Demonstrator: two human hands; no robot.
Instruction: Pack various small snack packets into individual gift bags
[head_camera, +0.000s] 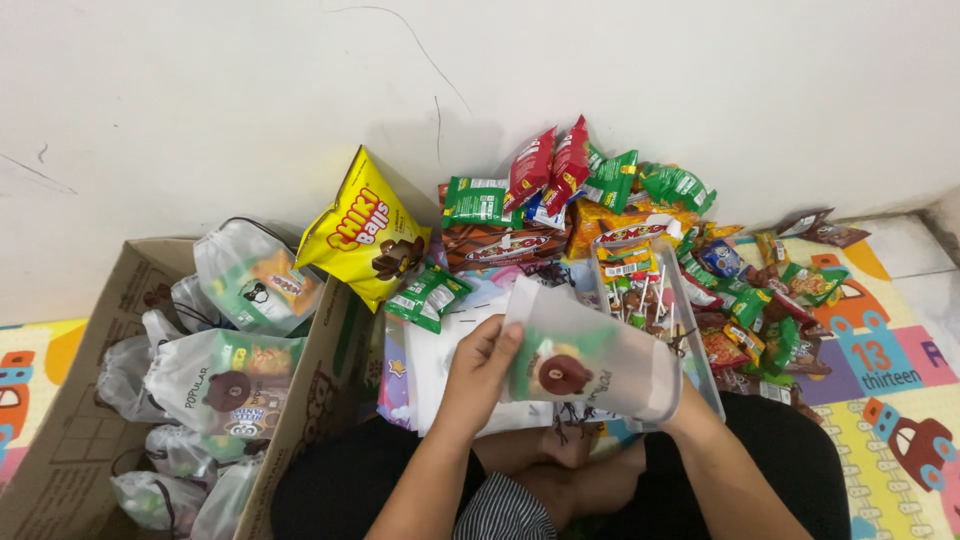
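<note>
My left hand (478, 368) grips the left edge of a translucent white drawstring pouch (585, 360) printed with a brown bear. My right hand is pushed inside the pouch from its right end and only the wrist (690, 408) shows. The pouch is held over my crossed legs, in front of a clear tray of lollipops (640, 290). Behind it lies a heap of snack packets (600, 210) in green, red and orange, and a yellow snack bag (368, 232) leans against the wall.
A cardboard box (70, 440) at left holds several filled bear pouches (225, 380). Flat white pouches (440, 350) lie on the floor before me. A colourful play mat (890, 400) covers the floor at right. The white wall (480, 70) is close behind.
</note>
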